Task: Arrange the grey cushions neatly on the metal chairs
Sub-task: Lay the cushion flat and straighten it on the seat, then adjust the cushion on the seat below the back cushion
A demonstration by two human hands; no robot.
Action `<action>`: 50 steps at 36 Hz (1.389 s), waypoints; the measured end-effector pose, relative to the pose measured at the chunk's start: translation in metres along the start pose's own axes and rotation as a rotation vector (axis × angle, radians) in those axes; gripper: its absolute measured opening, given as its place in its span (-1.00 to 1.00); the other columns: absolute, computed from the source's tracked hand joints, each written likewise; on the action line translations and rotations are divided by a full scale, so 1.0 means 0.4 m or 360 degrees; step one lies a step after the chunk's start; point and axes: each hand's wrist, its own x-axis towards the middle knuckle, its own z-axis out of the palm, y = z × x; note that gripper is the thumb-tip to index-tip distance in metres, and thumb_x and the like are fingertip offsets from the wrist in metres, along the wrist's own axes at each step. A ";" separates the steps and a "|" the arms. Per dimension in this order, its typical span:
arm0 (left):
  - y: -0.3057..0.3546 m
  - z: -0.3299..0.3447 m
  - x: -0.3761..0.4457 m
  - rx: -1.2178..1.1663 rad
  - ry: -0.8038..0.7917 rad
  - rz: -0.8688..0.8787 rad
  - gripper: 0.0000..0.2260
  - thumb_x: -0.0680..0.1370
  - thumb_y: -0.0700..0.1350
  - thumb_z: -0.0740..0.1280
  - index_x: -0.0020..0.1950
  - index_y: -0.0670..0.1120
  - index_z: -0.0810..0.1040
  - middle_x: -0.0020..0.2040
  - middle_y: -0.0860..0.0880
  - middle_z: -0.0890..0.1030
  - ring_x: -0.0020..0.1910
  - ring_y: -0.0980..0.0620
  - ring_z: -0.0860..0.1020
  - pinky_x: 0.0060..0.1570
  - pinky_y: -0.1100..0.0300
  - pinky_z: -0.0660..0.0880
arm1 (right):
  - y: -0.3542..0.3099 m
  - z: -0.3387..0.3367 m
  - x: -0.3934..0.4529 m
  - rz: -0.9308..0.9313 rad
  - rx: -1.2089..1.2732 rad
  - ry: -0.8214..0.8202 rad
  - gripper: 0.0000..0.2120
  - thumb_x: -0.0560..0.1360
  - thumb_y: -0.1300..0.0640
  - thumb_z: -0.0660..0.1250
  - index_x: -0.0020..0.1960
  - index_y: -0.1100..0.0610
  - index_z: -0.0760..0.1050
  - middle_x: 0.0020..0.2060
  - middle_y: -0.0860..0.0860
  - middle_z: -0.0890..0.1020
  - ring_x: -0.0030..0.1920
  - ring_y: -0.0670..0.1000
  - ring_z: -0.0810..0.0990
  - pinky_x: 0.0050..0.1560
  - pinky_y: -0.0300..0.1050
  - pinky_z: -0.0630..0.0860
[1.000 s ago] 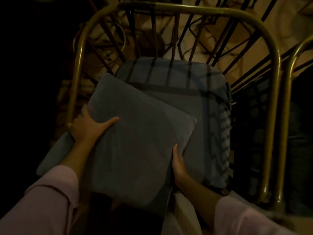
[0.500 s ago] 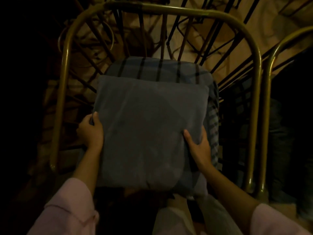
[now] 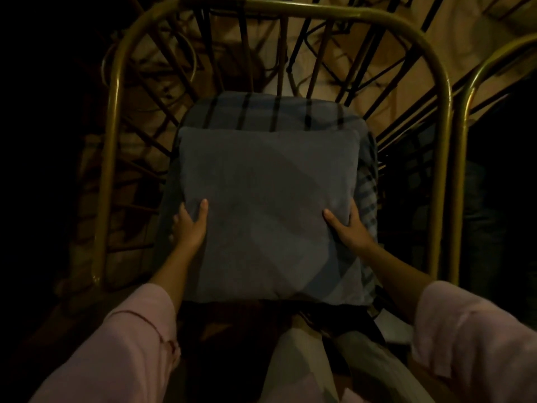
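Note:
A square grey cushion (image 3: 267,205) lies squarely over the grey seat pad (image 3: 276,112) of a brass-coloured metal chair (image 3: 290,8). The pad's far edge, striped with bar shadows, shows beyond the cushion. My left hand (image 3: 190,225) grips the cushion's left edge, thumb on top. On the opposite edge my right hand (image 3: 347,228) holds on the same way. Both sleeves are pink. The light is dim.
A second brass chair frame (image 3: 465,117) stands close on the right, its seat lost in darkness. Thin metal bars fan out behind the chair back over a pale floor (image 3: 377,68). The left side is black. My light trousers (image 3: 305,367) show below the cushion.
The cushion went from tilted diagonally to square with the seat pad. Both hands shifted to its left and right edges.

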 end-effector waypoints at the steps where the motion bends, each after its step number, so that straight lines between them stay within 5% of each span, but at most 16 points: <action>1: 0.000 0.006 -0.013 -0.0032 0.0039 -0.0006 -0.30 0.55 0.32 0.12 0.58 -0.03 0.12 0.55 -0.21 0.22 0.52 -0.25 0.21 0.50 -0.21 0.09 | -0.001 -0.001 -0.006 -0.0004 0.0008 0.0001 -0.11 0.47 -0.18 0.40 0.62 -0.03 -0.03 0.54 0.03 0.27 0.48 0.13 0.34 0.36 -0.05 0.35; 5: 0.006 0.016 -0.097 -0.0072 0.0219 0.0037 -0.25 0.52 0.32 0.19 0.58 -0.05 0.10 0.56 -0.20 0.20 0.52 -0.26 0.22 0.48 -0.22 0.12 | -0.014 -0.018 -0.049 -0.0106 -0.0097 0.0135 -0.14 0.52 -0.14 0.37 0.62 0.11 -0.01 0.53 0.11 0.30 0.49 0.15 0.33 0.40 -0.08 0.31; 10: 0.042 0.059 -0.214 -0.0058 0.0332 0.0241 -0.28 0.53 0.23 0.27 0.56 -0.10 0.14 0.57 -0.19 0.17 0.53 -0.23 0.18 0.49 -0.19 0.14 | 0.000 -0.103 -0.119 -0.0332 -0.0240 0.0251 -0.06 0.41 -0.44 0.28 0.60 0.00 0.06 0.53 0.05 0.30 0.50 0.12 0.33 0.45 0.19 0.35; 16: 0.176 0.171 -0.386 -0.0111 0.0024 0.0599 -0.34 0.53 0.02 0.38 0.54 -0.17 0.21 0.55 -0.24 0.21 0.55 -0.21 0.16 0.52 -0.07 0.14 | -0.026 -0.287 -0.212 -0.0457 -0.0228 0.0464 -0.23 0.50 -0.08 0.42 0.57 0.11 0.15 0.49 0.10 0.36 0.46 0.10 0.36 0.36 -0.09 0.32; 25: 0.410 0.392 -0.722 -0.0042 -0.0470 0.1007 -0.41 0.52 -0.10 0.41 0.48 -0.24 0.31 0.44 -0.27 0.37 0.45 -0.20 0.35 0.43 0.09 0.23 | 0.101 -0.728 -0.303 -0.0485 -0.0406 0.1173 -0.35 0.45 -0.04 0.38 0.38 0.35 0.41 0.29 0.34 0.52 0.34 0.36 0.45 0.40 0.18 0.33; 32: 0.575 0.620 -0.980 0.0158 -0.0694 0.1277 -0.44 0.56 -0.07 0.36 0.49 -0.21 0.28 0.47 -0.21 0.34 0.46 -0.17 0.34 0.44 0.10 0.25 | 0.315 -1.076 -0.342 -0.0137 -0.0365 0.1375 -0.36 0.53 -0.02 0.40 0.46 0.31 0.32 0.45 0.30 0.37 0.50 0.33 0.24 0.49 0.23 0.20; 36: 0.651 0.735 -1.089 0.0093 -0.0804 0.1179 -0.34 0.55 0.01 0.38 0.54 -0.20 0.20 0.51 -0.19 0.29 0.49 -0.15 0.29 0.45 0.09 0.22 | 0.419 -1.192 -0.352 -0.0052 -0.0299 0.1310 -0.33 0.55 -0.11 0.34 0.50 0.26 0.30 0.46 0.25 0.37 0.48 0.29 0.30 0.47 0.24 0.25; 45: 0.785 0.935 -1.204 -0.0721 -0.0934 0.0441 -0.17 0.41 0.13 0.50 0.53 -0.12 0.19 0.41 -0.10 0.44 0.35 -0.14 0.48 0.36 -0.05 0.43 | 0.498 -1.407 -0.316 -0.0070 -0.0109 0.1110 -0.14 0.43 -0.33 0.36 0.55 0.12 0.23 0.54 0.12 0.30 0.52 0.16 0.27 0.49 0.20 0.27; 50: 0.809 0.968 -1.150 -0.0744 -0.0879 0.0265 0.21 -0.07 0.55 0.43 0.45 -0.08 0.38 0.34 -0.08 0.55 0.25 -0.15 0.57 0.30 -0.09 0.49 | 0.571 -1.509 -0.237 0.0117 0.0182 0.1002 0.07 0.17 -0.61 0.33 0.50 -0.03 0.30 0.45 0.03 0.44 0.43 0.17 0.42 0.39 0.24 0.39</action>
